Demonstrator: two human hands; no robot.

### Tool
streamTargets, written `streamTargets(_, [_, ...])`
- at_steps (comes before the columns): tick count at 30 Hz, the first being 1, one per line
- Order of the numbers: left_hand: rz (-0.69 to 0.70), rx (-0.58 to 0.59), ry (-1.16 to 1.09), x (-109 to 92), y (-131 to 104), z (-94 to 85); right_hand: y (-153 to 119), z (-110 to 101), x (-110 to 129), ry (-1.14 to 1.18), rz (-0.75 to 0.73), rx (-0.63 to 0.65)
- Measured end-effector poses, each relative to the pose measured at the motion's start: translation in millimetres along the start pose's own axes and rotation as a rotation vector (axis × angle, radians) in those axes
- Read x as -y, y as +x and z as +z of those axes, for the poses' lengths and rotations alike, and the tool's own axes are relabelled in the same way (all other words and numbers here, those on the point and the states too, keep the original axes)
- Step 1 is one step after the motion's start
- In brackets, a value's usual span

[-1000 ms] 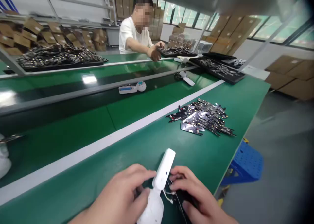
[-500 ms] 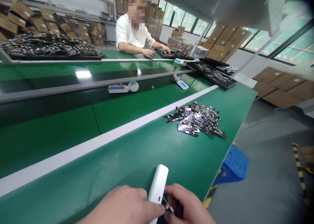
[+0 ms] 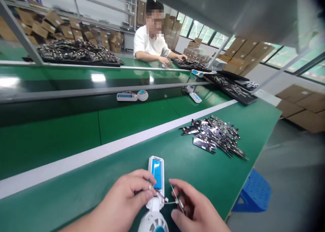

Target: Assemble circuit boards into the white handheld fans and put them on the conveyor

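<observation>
A white handheld fan (image 3: 162,188) with its handle shell opened lies face up at the lower middle, its round grille toward me. Inside the handle sits a blue battery (image 3: 157,174), with thin red and dark wires and a small white connector below it. My left hand (image 3: 132,194) is closed on the left side of the handle, thumb and fingertips by the wires. Between the thumb and fingers of my right hand (image 3: 195,208) is a thin circuit board (image 3: 177,198), seen nearly edge-on. A wire runs from the board toward the fan.
A pile of circuit boards (image 3: 215,135) lies on the green table (image 3: 101,198) to the right. Beyond the white strip (image 3: 122,139) lie more opened fans (image 3: 132,96). A co-worker (image 3: 151,39) sits across, near trays of boards (image 3: 231,88). A blue stool (image 3: 254,193) stands below the right edge.
The fan has been turned over, so its open side with the battery now faces up. My right hand has drawn the circuit board out to the right. The camera view has shifted slightly.
</observation>
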State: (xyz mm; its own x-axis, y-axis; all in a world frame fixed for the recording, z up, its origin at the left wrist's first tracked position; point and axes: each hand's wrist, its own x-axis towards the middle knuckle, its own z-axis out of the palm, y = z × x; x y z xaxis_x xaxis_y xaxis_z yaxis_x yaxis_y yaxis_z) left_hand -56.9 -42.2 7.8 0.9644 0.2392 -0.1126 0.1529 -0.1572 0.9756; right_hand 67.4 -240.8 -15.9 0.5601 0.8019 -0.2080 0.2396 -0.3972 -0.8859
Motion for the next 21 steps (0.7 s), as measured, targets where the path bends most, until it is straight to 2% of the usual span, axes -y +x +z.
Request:
streamTargets(3, [0.007, -0.048, 0.018, 1, -1, 3.6, -7, -12, -2, -0.059, -0.116, 0.049])
streamTargets(7, [0.081, -0.063, 0.152, 3, -7, 12.4, -1, -22, 8, -0.380, -0.586, -0.080])
streamTargets(10, [0.056, -0.085, 0.201, 5, -10, 17.8, 13, -24, 16, -0.517, -0.842, -0.065])
streamTargets(12, [0.055, -0.089, 0.213, 6, -11, 19.2, 22, -24, 18, -0.482, -0.883, 0.022])
streamTargets(14, [0.124, -0.064, 0.233, 6, -11, 19.1, 26, -24, 18, -0.427, -0.866, 0.121])
streamTargets(16, [0.209, -0.037, 0.265, 5, -12, 18.3, 24, -23, 15, -0.420, -0.821, 0.149])
streamTargets(21, [0.272, -0.034, 0.368, 3, -14, 17.7, 13, -21, 12, -0.487, -0.719, -0.041])
